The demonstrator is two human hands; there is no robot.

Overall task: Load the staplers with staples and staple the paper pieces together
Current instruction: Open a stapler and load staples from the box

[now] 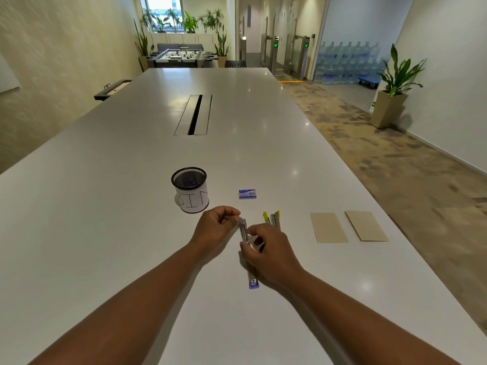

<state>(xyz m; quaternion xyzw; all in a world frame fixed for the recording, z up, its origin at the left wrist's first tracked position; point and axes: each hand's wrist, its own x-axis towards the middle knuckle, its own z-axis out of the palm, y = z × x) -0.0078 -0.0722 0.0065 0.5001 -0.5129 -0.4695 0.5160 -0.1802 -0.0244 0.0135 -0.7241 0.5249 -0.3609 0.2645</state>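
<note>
While both hands pinch the opened purple stapler (247, 248), left hand (216, 227) at its far end, right hand (268, 251) mid-body, seat the staples squarely in the channel.

You have one view only, from a wide-angle camera worn on your head. It faces forward and down along the bench (237, 114), whose near end fills the lower frame at close range. The far end and the room beyond lie well away; straight lines bow toward the edges.
</note>
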